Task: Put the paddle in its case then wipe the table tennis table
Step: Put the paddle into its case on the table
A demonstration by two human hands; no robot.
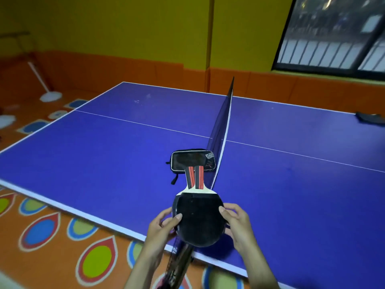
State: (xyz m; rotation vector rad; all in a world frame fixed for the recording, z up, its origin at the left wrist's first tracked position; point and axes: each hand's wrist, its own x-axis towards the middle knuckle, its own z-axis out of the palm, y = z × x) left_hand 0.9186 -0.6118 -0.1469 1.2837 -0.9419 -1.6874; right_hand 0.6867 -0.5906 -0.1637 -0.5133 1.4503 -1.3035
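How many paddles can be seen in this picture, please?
2. Both paddles are stacked together, held between the left hand and right hand; two handles show. Others may be hidden.

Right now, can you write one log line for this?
step: casing paddles | hands: left, right grip paddles | case: on table beside net | wiping: not begun
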